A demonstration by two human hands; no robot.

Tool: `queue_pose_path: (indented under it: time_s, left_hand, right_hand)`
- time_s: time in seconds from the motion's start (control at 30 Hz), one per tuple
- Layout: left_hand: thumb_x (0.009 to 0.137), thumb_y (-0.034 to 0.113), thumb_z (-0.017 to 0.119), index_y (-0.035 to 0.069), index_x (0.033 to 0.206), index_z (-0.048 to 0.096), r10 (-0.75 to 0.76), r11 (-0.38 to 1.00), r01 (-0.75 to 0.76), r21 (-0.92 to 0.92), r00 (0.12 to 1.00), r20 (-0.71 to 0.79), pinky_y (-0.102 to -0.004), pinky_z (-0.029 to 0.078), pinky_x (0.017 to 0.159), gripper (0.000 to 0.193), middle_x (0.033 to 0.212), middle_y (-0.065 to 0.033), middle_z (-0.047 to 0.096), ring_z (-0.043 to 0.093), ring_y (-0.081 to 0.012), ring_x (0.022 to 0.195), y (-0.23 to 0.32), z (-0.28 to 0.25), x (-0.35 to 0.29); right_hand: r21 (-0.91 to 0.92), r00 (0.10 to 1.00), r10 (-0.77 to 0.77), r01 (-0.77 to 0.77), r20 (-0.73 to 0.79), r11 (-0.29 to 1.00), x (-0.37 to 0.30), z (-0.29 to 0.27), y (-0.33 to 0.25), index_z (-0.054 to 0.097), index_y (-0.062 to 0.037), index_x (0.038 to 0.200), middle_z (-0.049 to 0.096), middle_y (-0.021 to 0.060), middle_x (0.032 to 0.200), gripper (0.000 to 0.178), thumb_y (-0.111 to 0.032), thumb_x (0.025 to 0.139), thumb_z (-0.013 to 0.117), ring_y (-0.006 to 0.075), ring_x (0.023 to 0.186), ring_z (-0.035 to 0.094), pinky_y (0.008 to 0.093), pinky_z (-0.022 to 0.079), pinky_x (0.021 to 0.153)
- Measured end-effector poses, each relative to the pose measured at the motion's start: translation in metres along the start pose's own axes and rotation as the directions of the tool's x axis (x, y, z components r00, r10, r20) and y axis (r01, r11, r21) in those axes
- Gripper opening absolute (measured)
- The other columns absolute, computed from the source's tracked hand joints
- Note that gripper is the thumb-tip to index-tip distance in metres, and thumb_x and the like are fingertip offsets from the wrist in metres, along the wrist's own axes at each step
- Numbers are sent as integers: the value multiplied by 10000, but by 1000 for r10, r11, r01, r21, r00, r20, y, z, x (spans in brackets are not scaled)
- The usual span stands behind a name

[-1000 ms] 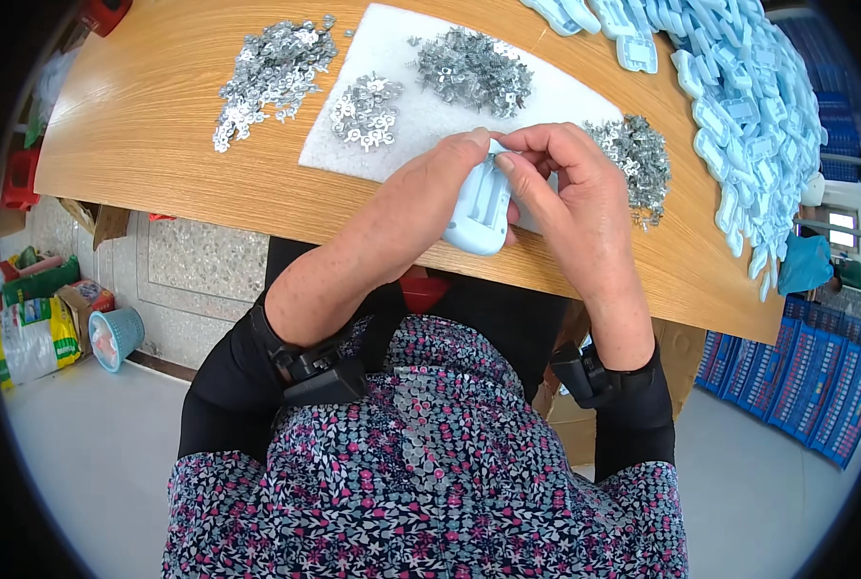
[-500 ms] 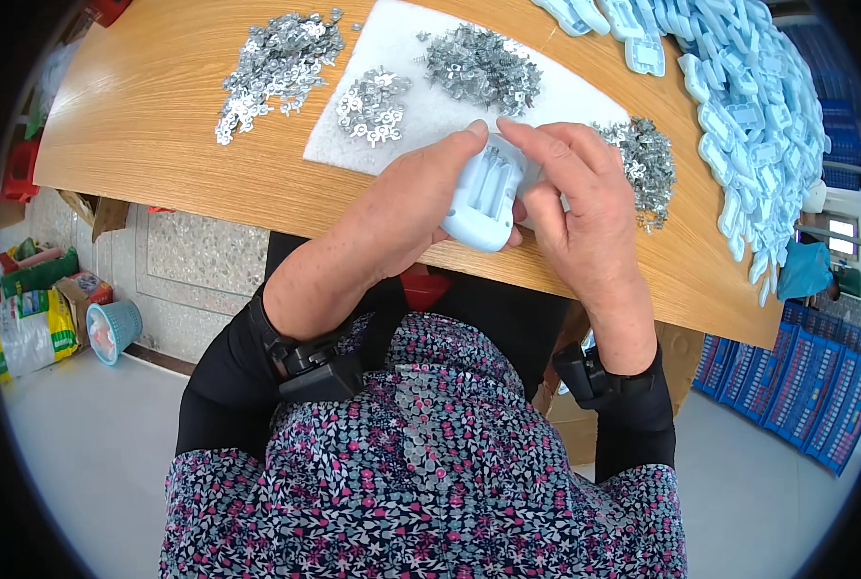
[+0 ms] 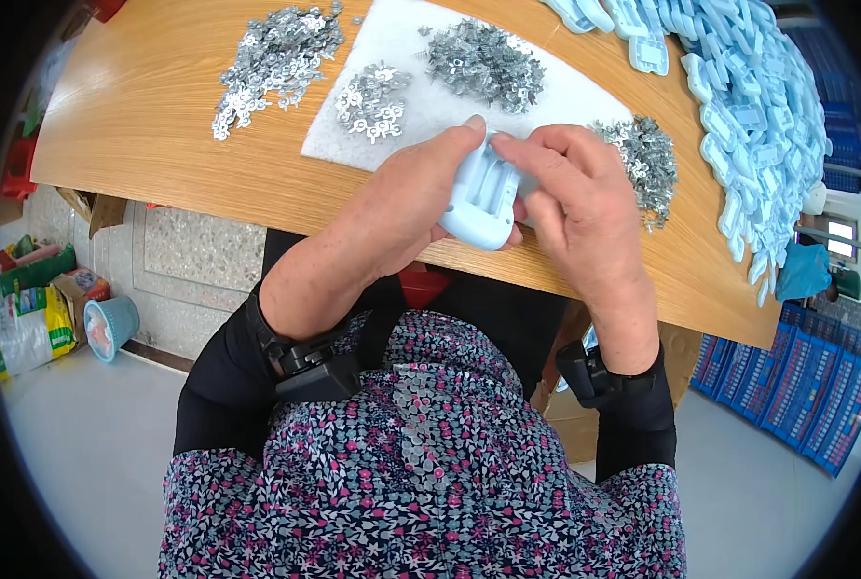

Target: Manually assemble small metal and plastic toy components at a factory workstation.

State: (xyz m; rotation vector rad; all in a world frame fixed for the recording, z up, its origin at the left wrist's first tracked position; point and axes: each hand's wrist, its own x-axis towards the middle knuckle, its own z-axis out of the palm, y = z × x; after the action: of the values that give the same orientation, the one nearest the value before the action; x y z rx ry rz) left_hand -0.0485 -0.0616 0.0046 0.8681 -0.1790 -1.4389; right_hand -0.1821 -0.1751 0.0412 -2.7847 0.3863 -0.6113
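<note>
A light-blue plastic battery casing point(image 3: 480, 220) is tilted above the table's near edge, its long battery slots facing up. My left hand point(image 3: 416, 183) wraps around its left side, with the thumb along the upper rim and fingertips showing underneath. My right hand point(image 3: 580, 188) is closed at the casing's right side. Its index fingertip presses into the far end of the slots and covers that end. Whether a small metal part sits under that fingertip is hidden.
On a white foam sheet point(image 3: 330, 154) lie piles of metal springs point(image 3: 486, 66) and flat metal contacts point(image 3: 372, 101). More contacts point(image 3: 281, 58) lie on the wooden table at left; another metal pile point(image 3: 648, 169) is at right. Light-blue casings point(image 3: 753, 135) are heaped far right.
My right index fingertip has moved down from beyond the casing's far end onto the slots' end, covering the metal seen there before. My left hand keeps its hold.
</note>
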Motion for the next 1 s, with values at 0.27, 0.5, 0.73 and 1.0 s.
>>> queue_pose_path:
  time_s: [0.27,0.5,0.73,1.0]
  left_hand:
    - [1056,337,360,-104,1222,482,4,999,-4,32,1000,-15,-387,629,764,487,1069,-193,629,696,-263,902,0,2,-1]
    - [1052,342,373,-84,1161,538,16,995,-16,99,1000,-5,-351,601,735,470,985,-175,659,696,-238,853,-1,3,-2]
    - [1060,342,422,-36,1250,535,-41,996,39,78,999,20,-341,545,856,437,1127,-113,642,656,-186,1003,-1,-4,1]
    - [1053,317,423,-60,1272,509,-38,993,40,108,999,-24,-361,545,869,445,1138,-130,635,656,-204,1011,0,-3,-1]
  right_hand:
    - [100,996,77,-72,-44,992,3,2,0,737,-138,966,667,28,891,258,-90,715,709,232,867,644,353,463,756]
    - [227,989,145,-143,8,963,9,3,-1,706,-79,914,671,66,854,96,-104,823,695,282,837,650,372,494,744]
    - [318,955,277,-295,102,901,13,-1,-3,678,-57,866,652,97,851,67,-111,827,689,307,811,645,384,507,729]
    - [259,972,198,-226,129,939,22,-2,-3,636,-40,835,637,110,835,77,-113,860,641,328,822,621,424,477,751]
